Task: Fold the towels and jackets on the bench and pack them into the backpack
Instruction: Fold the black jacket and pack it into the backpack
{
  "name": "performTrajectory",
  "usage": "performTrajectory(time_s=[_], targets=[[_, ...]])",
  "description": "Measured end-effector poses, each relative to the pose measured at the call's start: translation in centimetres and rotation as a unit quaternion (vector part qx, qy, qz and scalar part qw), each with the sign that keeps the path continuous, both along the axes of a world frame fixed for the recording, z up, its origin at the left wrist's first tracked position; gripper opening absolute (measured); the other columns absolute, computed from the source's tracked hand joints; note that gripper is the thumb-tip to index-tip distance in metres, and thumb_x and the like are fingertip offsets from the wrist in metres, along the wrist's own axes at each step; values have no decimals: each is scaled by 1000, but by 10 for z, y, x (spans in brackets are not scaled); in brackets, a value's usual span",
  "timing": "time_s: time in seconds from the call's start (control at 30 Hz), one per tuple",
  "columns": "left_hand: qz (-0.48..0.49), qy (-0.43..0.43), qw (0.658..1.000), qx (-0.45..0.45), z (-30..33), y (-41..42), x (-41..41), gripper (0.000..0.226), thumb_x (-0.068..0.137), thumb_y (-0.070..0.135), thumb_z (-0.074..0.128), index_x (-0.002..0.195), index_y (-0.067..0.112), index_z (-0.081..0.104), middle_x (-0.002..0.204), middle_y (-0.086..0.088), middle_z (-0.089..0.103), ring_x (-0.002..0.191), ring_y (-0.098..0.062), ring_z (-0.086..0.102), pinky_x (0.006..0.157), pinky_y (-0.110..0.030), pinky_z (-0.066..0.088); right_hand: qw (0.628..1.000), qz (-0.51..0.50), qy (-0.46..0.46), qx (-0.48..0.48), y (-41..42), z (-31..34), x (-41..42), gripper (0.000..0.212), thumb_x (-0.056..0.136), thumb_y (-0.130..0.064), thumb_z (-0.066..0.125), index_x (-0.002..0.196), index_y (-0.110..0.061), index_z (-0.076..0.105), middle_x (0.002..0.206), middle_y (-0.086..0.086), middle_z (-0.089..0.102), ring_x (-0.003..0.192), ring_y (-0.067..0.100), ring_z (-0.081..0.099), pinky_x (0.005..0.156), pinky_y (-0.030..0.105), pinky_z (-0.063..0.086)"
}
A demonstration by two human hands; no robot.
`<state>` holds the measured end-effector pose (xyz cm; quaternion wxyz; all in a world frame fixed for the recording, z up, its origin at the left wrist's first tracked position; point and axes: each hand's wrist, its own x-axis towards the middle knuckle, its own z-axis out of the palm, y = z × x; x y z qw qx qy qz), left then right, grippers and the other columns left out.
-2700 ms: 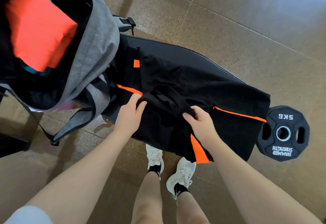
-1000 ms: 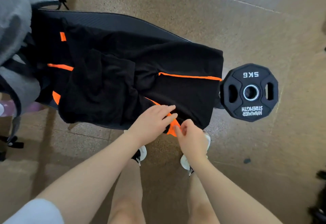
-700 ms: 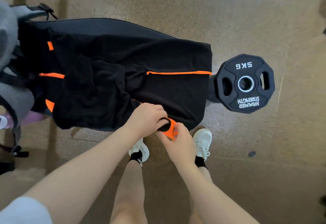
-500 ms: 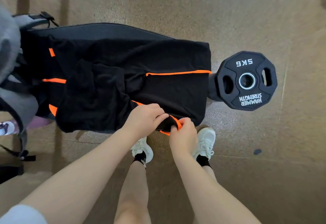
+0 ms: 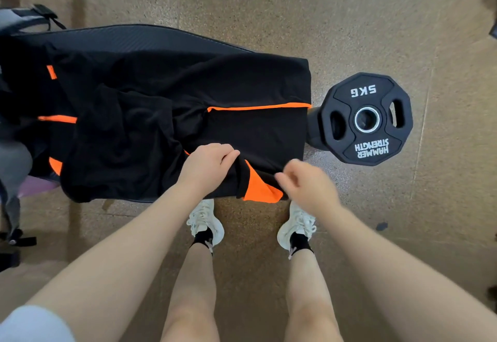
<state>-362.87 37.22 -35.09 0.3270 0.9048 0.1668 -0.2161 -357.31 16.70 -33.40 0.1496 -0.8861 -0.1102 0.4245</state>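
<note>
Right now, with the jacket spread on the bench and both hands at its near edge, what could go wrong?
The jacket overhangs the near edge of the bench; a hard tug could slide it to the floor. The left hand grips the fabric, while the right hand is blurred, its hold unclear, so the orange cuff may slip loose. Bunched fabric mid-jacket could fold in crooked.
</note>
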Motion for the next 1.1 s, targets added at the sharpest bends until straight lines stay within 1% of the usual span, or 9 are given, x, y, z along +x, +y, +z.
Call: performTrajectory(time_s=[0.17,0.4,0.53,0.63,0.7,0.8,0.9,1.0,1.1], targets=[[42,3,999,-30,5,-7,8,38,96,27,44,73,-1,57,62,-11,55,63,-26,53,61,-38,40,996,21,-83,-19,61,-4,-42,53,78,-65,53,94,-16,41,89,-3,53,77,19,56,61,32,42],[60,-10,997,-55,9,2,6,34,96,26,47,78,-1,58,57,-9,51,58,-25,48,59,-36,38,989,-28,-131,-65,53,-12,-39,9,84,-14,45,90,-15,39,94,5,55,84,30,58,65,34,29],[5,16,998,-63,11,1,2,33,95,31,47,77,5,59,57,-6,52,59,-26,51,58,-33,39,988,-33,-82,-129,20,-9,-17,21,83,-8,41,99,-14,53,101,7,57,90,33,57,76,37,38],[-29,49,998,-39,12,0,3,36,96,35,43,81,7,59,61,-5,55,63,-25,55,62,-36,44,995,-49,39,-82,-1,-10,16,29,76,-3,38,85,-25,55,93,7,58,87,34,55,71,34,43],[-47,65,997,-11,11,-2,7,37,97,37,40,84,8,59,68,-5,59,70,-26,57,66,-38,47,996,25,69,-46,-9,-14,45,33,75,0,38,82,-29,53,91,4,57,89,31,55,71,34,45],[-90,34,991,89,2,-3,14,34,98,34,38,86,10,59,78,-6,63,79,-29,59,72,-42,46,985,147,-66,-56,-10,-25,75,37,80,3,42,102,-21,60,104,6,58,96,30,53,80,36,37],[-98,-41,979,176,-5,-2,16,16,88,21,58,98,8,63,87,-12,64,79,-35,59,68,-42,45,978,3,-210,12,-13,-39,70,35,85,1,46,115,-12,58,117,11,56,104,33,53,85,38,37],[-99,-74,978,168,-9,-10,14,37,74,9,70,110,4,61,99,-13,64,87,-35,61,73,-42,48,968,-228,-42,91,-28,-52,48,38,95,-11,44,133,-12,45,135,5,47,123,20,45,100,30,34],[-149,-137,969,142,-17,-34,15,35,72,9,74,104,3,63,98,-12,65,89,-32,63,75,-40,50,940,-303,104,118,-52,-72,28,39,99,-16,36,138,-18,40,141,1,44,130,17,41,109,31,31]])
